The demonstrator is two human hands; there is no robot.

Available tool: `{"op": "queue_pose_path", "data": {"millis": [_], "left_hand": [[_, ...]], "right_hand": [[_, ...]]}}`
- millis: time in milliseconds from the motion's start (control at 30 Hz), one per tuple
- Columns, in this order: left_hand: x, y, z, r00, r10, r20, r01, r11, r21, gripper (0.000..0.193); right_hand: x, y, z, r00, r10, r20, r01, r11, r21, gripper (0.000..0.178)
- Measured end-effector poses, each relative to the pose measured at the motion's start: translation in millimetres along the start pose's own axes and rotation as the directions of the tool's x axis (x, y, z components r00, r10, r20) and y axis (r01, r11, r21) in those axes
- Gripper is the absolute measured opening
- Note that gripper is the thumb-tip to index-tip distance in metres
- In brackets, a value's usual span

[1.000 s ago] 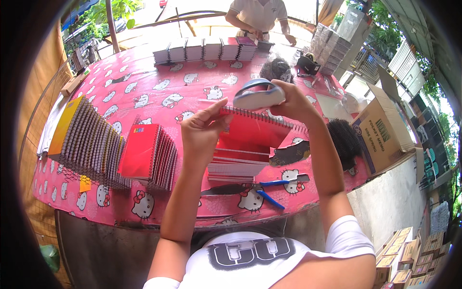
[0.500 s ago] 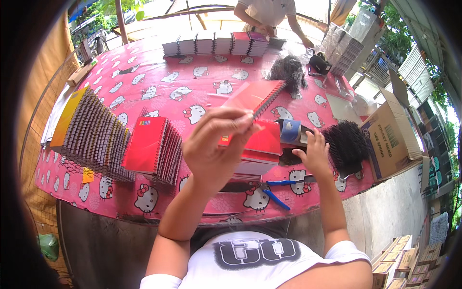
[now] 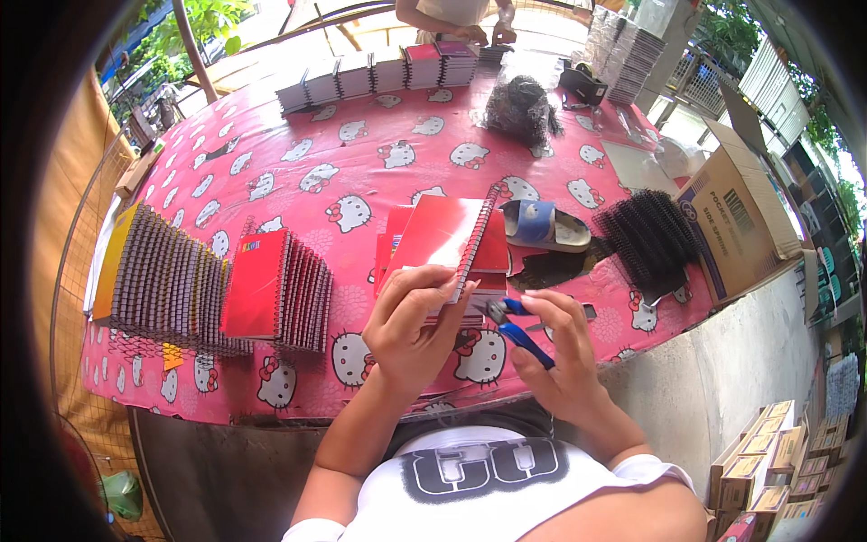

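My left hand [image 3: 411, 330] grips the lower end of a red spiral notebook [image 3: 438, 239], tilted with its coil on the right side. Under it, partly hidden, lies a pile of red notebooks [image 3: 494, 246]. My right hand [image 3: 569, 370] is closed round the blue handles of a pair of cutting pliers [image 3: 521, 341]. The jaws point left, close to the notebook's lower coil end; whether they touch it I cannot tell. To the left stand a stack of bound red notebooks [image 3: 257, 285] and a longer yellow-covered stack [image 3: 122, 266].
A blue-strapped slipper [image 3: 535, 222] and a bunch of black spiral coils [image 3: 646, 237] lie right of the pile. An open cardboard box [image 3: 741, 212] stands at the right edge. Across the table are a row of notebooks [image 3: 357, 77], a black plastic bundle [image 3: 519, 113] and another person's hands [image 3: 483, 34].
My right hand has picked up the pliers from the table and brought them toward the notebook. My left hand has lowered the notebook and turned its red cover toward me.
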State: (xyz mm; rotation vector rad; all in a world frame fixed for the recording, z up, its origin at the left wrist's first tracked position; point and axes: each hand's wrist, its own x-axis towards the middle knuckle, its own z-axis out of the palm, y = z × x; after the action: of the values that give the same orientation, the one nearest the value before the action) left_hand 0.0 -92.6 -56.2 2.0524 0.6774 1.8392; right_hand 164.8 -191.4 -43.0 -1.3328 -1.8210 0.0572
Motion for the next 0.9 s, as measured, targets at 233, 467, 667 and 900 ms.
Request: {"op": "queue_pose_path", "data": {"millis": [233,467,667,900], "left_hand": [[1,0,-6,0.988,0.153,0.006,-0.153,0.987,0.056,0.016],[20,-14,-82,0.793,-0.230,-0.565,0.122,0.967,-0.222,0.028],[-26,-65,-171,0.692,-0.359,-0.626,0.514,0.854,0.077,0.015],[-26,-81,-173,0.638,-0.408,-0.653,0.553,0.833,0.020,0.007]], "right_hand": [[-4,13,13,0.775,0.299,0.557,-0.623,0.209,0.754,0.035],[-42,41,23,0.920,0.262,0.291,-0.293,0.954,0.069,0.048],[-45,37,21,0.969,0.051,0.240,-0.043,0.998,-0.037,0.043],[65,-53,134,0.963,-0.269,0.035,0.191,0.766,0.614,0.030]]}}
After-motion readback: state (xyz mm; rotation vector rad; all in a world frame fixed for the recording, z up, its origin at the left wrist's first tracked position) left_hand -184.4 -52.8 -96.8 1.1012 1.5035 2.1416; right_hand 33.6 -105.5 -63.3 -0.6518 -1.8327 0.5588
